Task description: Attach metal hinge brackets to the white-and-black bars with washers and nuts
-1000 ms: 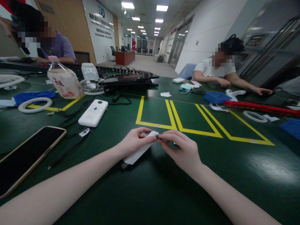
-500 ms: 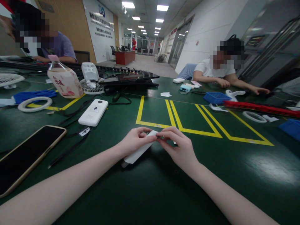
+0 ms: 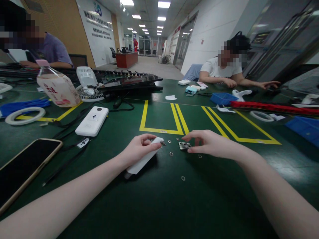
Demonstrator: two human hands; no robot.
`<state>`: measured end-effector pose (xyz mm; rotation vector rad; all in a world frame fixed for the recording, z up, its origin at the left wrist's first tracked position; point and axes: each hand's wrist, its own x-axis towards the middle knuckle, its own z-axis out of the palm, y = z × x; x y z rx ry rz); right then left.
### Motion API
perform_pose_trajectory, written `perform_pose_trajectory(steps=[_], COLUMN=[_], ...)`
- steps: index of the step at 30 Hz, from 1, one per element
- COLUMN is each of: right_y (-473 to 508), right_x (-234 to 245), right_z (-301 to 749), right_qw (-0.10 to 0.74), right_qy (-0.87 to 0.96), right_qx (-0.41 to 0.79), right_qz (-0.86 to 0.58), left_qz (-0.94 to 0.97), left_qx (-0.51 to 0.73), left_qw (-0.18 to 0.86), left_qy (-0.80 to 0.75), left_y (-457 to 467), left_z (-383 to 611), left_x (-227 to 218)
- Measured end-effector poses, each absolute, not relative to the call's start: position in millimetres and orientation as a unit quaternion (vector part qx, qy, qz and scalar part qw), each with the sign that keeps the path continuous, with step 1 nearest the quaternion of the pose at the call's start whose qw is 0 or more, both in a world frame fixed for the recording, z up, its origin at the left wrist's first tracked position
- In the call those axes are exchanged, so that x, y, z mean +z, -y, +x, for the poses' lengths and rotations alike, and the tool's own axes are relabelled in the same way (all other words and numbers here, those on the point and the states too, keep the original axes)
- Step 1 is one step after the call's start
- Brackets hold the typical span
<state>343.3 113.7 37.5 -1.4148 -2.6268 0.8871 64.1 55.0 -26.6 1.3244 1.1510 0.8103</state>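
Observation:
My left hand [image 3: 141, 149] is closed around a long white rectangular piece [image 3: 144, 160], tilted with its far end up and to the right. Small metal hardware [image 3: 162, 143] sticks out at that end, and a dark tip shows at the near end. My right hand [image 3: 209, 143] reaches in from the right, thumb and fingers apart, over a small metal plate with holes [image 3: 184, 146]. Its thumb is at the plate's right edge; whether it touches is unclear. Several tiny metal nuts [image 3: 171, 154] lie around the plate, and a flat washer [image 3: 183, 178] lies nearer me.
Left of my hands are a white power bank [image 3: 92, 121], black cables [image 3: 67, 165] and a phone [image 3: 25, 171]. A drink bottle [image 3: 58, 87] stands behind them. Yellow tape outlines [image 3: 161, 130] mark the green table. Blue trays [image 3: 223, 98] are at right. Two people sit across.
My right hand has left the end of the white piece and moved right to the metal plate, its fingers spreading. The nuts and plate are now uncovered. The view has shifted slightly right.

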Motion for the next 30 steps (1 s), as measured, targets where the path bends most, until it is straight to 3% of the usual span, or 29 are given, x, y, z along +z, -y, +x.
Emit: perform_pose_trajectory(steps=[2,15,22,25,30], right_y=[-116.2,-115.0,-103.9,-100.5,-84.0], right_x=[30.8,16.4,18.9,20.7,16.7], right_z=[348.1,331.7,318.5,314.3,296.9], right_qw=[-0.022,0.041,0.013,0.078,0.313], right_qy=[0.843,0.889,0.911,0.918,0.897], right_qx=[0.287,0.181,0.119,0.084,0.019], right_qz=[-0.454,-0.418,-0.395,-0.379,-0.311], left_qz=[0.563,0.559,0.551,0.553,0.563], left_qx=[0.339,0.334,0.337,0.339,0.347], left_qw=[0.569,0.572,0.577,0.575,0.569], left_qy=[-0.494,-0.499,-0.500,-0.498,-0.489], left_y=[-54.4,-56.6,-53.9,-54.0,-54.3], left_z=[63.7,62.7,65.6,65.9,66.7], left_x=[-25.8,-28.8,-23.0,-24.1,-27.8])
